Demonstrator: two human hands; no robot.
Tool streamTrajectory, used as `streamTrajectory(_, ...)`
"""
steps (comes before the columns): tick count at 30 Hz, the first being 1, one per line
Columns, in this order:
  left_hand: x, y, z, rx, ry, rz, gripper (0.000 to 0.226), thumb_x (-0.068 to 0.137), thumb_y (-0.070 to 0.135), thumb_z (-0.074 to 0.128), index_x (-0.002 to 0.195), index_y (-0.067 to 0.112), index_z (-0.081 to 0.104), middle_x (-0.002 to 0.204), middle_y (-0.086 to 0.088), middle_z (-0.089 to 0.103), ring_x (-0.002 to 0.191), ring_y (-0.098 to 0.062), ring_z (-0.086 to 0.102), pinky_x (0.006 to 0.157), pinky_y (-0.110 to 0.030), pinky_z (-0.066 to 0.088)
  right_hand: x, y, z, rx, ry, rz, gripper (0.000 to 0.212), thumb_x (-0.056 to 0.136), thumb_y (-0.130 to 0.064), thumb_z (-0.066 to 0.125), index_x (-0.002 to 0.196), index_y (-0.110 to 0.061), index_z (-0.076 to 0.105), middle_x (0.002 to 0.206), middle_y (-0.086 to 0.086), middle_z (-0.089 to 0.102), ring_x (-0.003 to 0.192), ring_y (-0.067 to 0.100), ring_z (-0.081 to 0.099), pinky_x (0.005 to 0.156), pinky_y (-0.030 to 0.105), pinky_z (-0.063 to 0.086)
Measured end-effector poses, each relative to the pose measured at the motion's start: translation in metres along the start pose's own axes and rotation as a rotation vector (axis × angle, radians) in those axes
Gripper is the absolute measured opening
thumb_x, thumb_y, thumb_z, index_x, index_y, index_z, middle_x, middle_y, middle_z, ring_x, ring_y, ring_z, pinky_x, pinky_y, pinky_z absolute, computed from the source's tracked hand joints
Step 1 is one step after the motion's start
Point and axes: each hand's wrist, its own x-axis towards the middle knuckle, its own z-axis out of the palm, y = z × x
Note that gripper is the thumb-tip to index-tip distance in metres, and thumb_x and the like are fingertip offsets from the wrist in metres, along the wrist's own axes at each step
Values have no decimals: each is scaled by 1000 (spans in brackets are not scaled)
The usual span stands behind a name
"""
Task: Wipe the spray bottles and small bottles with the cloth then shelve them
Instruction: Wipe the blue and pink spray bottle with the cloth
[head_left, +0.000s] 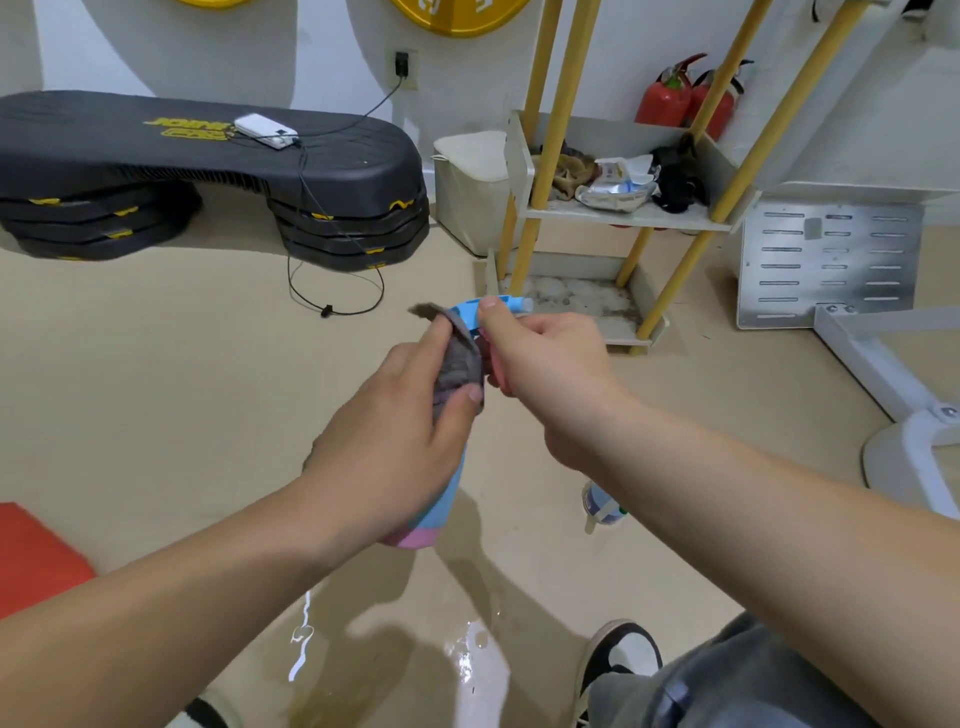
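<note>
Hiding spray bottle (448, 496) neck: cloth (460, 364)

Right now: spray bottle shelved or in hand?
In hand. The left hand grips the grey cloth against the spray bottle, the right hand pinches its blue head; the shelf rack stands beyond.

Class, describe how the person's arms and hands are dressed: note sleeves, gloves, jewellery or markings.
Both forearms are bare up to the frame's edge, with no sleeve showing. The left hand and right hand wear no gloves, and no watch, ring, wristband or marking is visible.
</note>
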Motion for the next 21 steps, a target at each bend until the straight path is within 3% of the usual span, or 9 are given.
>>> streamTrajectory(3, 14, -9, -7, -100, 84, -71, 23, 104, 45, 44, 121, 32, 54, 107, 10, 67, 101, -21, 63, 86, -44, 51, -5, -3, 3, -42, -29, -67, 62, 101, -39, 61, 64, 11, 60, 48, 7, 45, 45, 15, 36, 48, 22, 32)
streamTrajectory(6, 19, -11, -14, -177, 82, -203, 37, 111, 43, 32, 99, 27, 63, 96, 10, 69, 95, -17, 64, 79, -33, 47, -8, -6, 5, -40, -57, -58, 61, 102, -39, 61, 73, 15, 66, 55, 19, 60, 48, 14, 44, 53, 20, 36)
streamTrajectory(8, 19, -10, -15, -322, 22, -314, 43, 112, 43, 32, 98, 26, 69, 95, 8, 72, 94, -15, 66, 76, -29, 46, -7, -5, 7, -39, -71, -44, 63, 101, -40, 61, 70, 14, 60, 81, 32, 68, 63, 18, 53, 64, 28, 42)
streamTrajectory(9, 18, -10, -15, -356, -4, -320, 42, 111, 42, 33, 101, 27, 70, 98, 9, 73, 96, -13, 66, 77, -29, 46, -6, -4, 8, -41, -68, -38, 60, 100, -41, 61, 65, 8, 58, 83, 32, 68, 67, 19, 55, 67, 31, 43)
streamTrajectory(11, 14, -10, -11, -280, -8, -183, 30, 110, 40, 37, 102, 33, 65, 100, 16, 70, 98, -4, 63, 78, -27, 45, -1, -3, 8, -26, -52, -38, 55, 99, -41, 62, 60, -4, 57, 68, 24, 61, 66, 22, 50, 69, 34, 42)
streamTrajectory(14, 8, -9, -4, -129, 21, 6, 15, 106, 38, 44, 105, 34, 58, 102, 16, 67, 96, -5, 61, 79, -30, 47, 1, -4, 5, -1, -38, -30, 48, 99, -40, 63, 66, -5, 61, 57, 7, 51, 62, 20, 43, 66, 35, 39)
streamTrajectory(18, 12, -8, -5, -240, 25, -156, 22, 106, 42, 45, 102, 28, 62, 94, 13, 71, 93, -9, 65, 80, -31, 49, -2, -2, 5, -44, -110, -37, 57, 99, -42, 63, 59, -2, 55, 66, 15, 56, 65, 19, 47, 70, 32, 41)
streamTrajectory(21, 17, -8, -12, -322, 15, -254, 30, 108, 42, 45, 100, 22, 65, 96, 1, 72, 95, -22, 67, 81, -36, 50, -1, -3, 3, -57, -208, -38, 62, 98, -49, 63, 81, 10, 69, 73, 14, 55, 69, 19, 46, 73, 34, 42)
